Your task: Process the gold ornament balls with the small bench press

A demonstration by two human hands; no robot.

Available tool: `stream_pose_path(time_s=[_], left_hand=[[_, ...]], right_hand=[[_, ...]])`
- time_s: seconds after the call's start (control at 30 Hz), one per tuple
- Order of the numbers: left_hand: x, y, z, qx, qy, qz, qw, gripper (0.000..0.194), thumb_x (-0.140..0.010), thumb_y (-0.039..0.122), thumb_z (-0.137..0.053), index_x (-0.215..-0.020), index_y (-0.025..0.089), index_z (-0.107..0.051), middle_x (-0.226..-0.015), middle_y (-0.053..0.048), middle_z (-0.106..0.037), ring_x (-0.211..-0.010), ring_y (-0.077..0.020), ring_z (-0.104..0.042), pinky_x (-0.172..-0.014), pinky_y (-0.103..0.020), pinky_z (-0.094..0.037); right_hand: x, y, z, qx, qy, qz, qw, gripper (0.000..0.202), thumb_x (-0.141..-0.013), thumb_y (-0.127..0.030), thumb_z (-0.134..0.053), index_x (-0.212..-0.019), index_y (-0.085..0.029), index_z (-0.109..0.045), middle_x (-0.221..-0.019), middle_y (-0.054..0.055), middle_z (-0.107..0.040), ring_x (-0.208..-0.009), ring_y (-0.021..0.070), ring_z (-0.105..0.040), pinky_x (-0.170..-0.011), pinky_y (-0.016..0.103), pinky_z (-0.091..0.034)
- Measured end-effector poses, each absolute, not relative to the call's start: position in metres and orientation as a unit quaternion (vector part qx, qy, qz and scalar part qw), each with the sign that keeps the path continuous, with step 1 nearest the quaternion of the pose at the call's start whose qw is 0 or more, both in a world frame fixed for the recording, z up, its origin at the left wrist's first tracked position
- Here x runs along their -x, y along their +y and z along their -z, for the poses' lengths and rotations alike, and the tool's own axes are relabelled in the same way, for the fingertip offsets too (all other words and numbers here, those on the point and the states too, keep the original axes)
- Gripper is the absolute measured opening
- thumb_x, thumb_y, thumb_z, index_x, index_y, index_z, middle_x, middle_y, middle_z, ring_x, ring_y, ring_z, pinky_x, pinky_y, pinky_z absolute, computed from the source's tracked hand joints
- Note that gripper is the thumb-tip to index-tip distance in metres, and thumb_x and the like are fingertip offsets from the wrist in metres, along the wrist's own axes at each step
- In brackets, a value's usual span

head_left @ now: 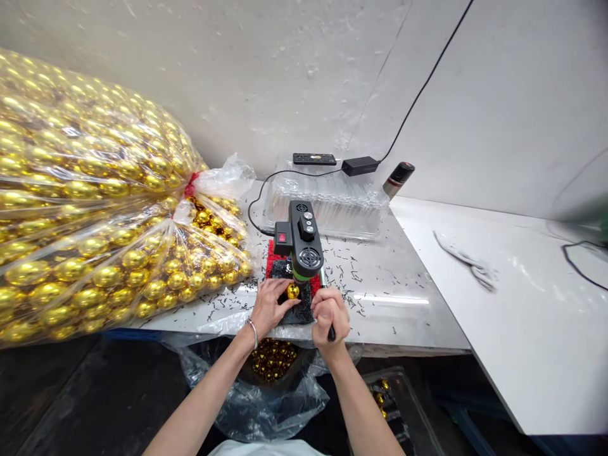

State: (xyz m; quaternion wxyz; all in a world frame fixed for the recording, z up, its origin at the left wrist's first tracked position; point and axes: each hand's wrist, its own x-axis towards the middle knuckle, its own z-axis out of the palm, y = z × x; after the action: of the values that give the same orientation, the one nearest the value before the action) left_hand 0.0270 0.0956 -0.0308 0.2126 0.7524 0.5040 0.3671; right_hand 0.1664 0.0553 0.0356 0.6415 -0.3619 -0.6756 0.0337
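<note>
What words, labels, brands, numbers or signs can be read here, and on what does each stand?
None is legible.
Flat black object near the clear plastic stack: small pale marking, too small to read.
Red switch on the black machine: marks too small.
Silver buttons on that machine: any symbols too small.
Black-topped cylinder: any print too blurred.

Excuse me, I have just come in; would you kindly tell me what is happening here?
A person's left hand has its grip around a gold ball beneath a black device. The right hand grips a handle at the device's side. Many bagged gold balls fill the left side, and loose ones sit below the table's front edge. A glove lies off to the right.
</note>
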Motion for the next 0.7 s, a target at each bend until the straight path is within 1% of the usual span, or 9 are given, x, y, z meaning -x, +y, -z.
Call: stream_pose_path(time_s=[0.2,0.4,0.6,0.7], left_hand=[[-0.029,0.095,0.029,-0.755,0.509,-0.355,0.212,0.035,-0.083,0.042,-0.062,-0.110,0.020,-0.067,-0.108,-0.011,-0.069,-0.104,-0.0284,-0.056,-0.094,-0.044,-0.037],[-0.029,0.094,0.027,-0.754,0.511,-0.352,0.215,0.035,-0.083,0.043,-0.062,-0.109,0.021,-0.067,-0.109,-0.011,-0.069,-0.104,-0.0286,-0.056,-0.094,-0.044,-0.037],[-0.029,0.096,0.027,-0.748,0.505,-0.364,0.230,0.033,-0.083,0.042,-0.061,-0.109,0.021,-0.067,-0.109,-0.010,-0.069,-0.103,-0.0279,-0.056,-0.093,-0.044,-0.037],[-0.028,0.096,0.026,-0.746,0.504,-0.368,0.231,0.035,-0.083,0.043,-0.060,-0.109,0.020,-0.067,-0.109,-0.011,-0.069,-0.103,-0.0282,-0.056,-0.092,-0.045,-0.037]], right_hand=[[-0.166,0.056,-0.021,0.382,-0.672,-0.009,0.635,0.028,-0.093,-0.020,-0.033,-0.067,-0.021,-0.044,-0.068,0.000,-0.049,-0.063,0.0133,-0.051,-0.067,0.034,-0.046],[-0.167,0.059,-0.010,0.361,-0.670,-0.004,0.648,0.030,-0.094,-0.025,-0.031,-0.067,-0.021,-0.044,-0.069,0.000,-0.050,-0.061,0.0130,-0.053,-0.070,0.036,-0.048],[-0.169,0.062,0.000,0.371,-0.667,-0.006,0.646,0.030,-0.095,-0.025,-0.029,-0.069,-0.021,-0.044,-0.071,-0.001,-0.050,-0.064,0.0131,-0.057,-0.080,0.041,-0.049],[-0.170,0.062,0.002,0.358,-0.694,0.009,0.625,0.028,-0.094,-0.022,-0.030,-0.070,-0.021,-0.044,-0.073,0.000,-0.052,-0.067,0.0137,-0.058,-0.078,0.039,-0.049]])
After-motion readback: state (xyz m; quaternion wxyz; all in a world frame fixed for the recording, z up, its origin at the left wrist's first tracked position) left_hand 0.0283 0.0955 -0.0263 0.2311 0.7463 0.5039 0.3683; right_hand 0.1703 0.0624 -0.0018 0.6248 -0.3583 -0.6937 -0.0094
